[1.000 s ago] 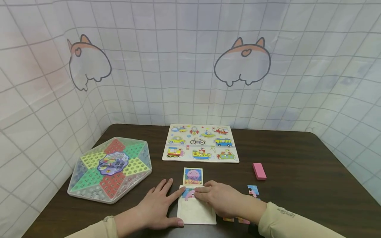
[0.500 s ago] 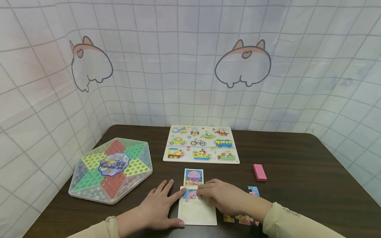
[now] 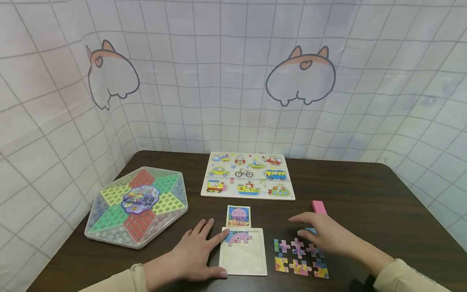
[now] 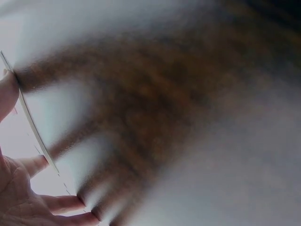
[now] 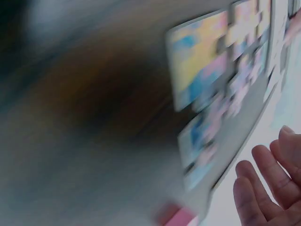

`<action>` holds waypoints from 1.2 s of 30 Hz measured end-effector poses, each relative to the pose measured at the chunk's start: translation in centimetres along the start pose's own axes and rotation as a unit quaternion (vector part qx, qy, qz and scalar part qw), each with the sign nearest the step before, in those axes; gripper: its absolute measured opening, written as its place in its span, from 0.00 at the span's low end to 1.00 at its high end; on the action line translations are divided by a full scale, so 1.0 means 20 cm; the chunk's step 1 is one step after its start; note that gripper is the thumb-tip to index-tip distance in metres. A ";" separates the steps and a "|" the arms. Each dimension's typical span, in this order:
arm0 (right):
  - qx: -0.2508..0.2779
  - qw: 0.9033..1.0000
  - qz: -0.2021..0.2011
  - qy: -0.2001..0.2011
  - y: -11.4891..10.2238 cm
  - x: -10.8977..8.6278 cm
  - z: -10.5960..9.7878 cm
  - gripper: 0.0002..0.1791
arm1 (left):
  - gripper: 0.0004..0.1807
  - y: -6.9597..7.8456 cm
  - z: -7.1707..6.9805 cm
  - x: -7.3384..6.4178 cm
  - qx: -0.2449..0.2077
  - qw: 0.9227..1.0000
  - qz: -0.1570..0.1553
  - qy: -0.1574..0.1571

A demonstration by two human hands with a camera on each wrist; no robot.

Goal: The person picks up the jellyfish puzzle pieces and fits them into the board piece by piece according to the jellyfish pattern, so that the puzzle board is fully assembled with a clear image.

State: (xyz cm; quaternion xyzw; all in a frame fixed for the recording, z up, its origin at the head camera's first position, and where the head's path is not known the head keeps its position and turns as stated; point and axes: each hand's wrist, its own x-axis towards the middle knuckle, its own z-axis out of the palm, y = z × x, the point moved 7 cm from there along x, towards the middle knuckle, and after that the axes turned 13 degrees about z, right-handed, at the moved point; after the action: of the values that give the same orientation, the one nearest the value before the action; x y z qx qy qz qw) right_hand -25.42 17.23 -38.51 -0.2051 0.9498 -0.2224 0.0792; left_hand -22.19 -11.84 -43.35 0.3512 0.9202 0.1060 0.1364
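Observation:
My left hand [image 3: 193, 251] lies flat with fingers spread, its index fingertip and thumb on the left edge of a pale puzzle tray [image 3: 242, 263]. Along the top of that tray lie jigsaw pieces [image 3: 239, 238] showing part of a pink jellyfish. Just beyond it is a small jellyfish picture card [image 3: 238, 217]. My right hand [image 3: 328, 235] hovers over the loose jigsaw pieces [image 3: 300, 267] on the right, partly covering a blue-cornered piece [image 3: 311, 230]. In the right wrist view, the right fingers [image 5: 275, 183] are loosely bent and apart, with nothing between them.
A pink block [image 3: 319, 207] sits beyond the right hand. A vehicle picture board [image 3: 248, 178] lies at the back of the dark table [image 3: 350, 186]. To the left is a hexagonal Chinese checkers board [image 3: 136, 207]. A dark object [image 3: 362, 284] shows beneath the right wrist.
My right hand has left the pieces in the tray and moved right, over the loose pieces. The joined pieces in the tray are uncovered. My left hand has stayed in place.

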 end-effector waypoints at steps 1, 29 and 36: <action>0.007 1.000 0.011 0.001 0.04 -0.01 -0.01 0.18 | 0.52 0.00 0.00 0.00 0.002 1.000 0.000 0.000; -0.035 0.988 0.150 0.023 0.27 -0.01 0.01 0.16 | 0.52 0.02 -0.01 0.00 -0.004 1.000 0.007 0.002; -0.021 0.990 0.135 0.037 0.24 -0.02 0.01 0.18 | 0.52 0.01 -0.01 0.00 -0.003 1.000 0.004 -0.002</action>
State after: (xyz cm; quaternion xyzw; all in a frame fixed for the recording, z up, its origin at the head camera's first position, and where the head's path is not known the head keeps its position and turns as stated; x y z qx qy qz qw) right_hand -26.78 21.24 -40.86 -0.0681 0.9756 -0.1972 0.0688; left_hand -22.12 -11.61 -43.14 0.3546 0.9183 0.1087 0.1385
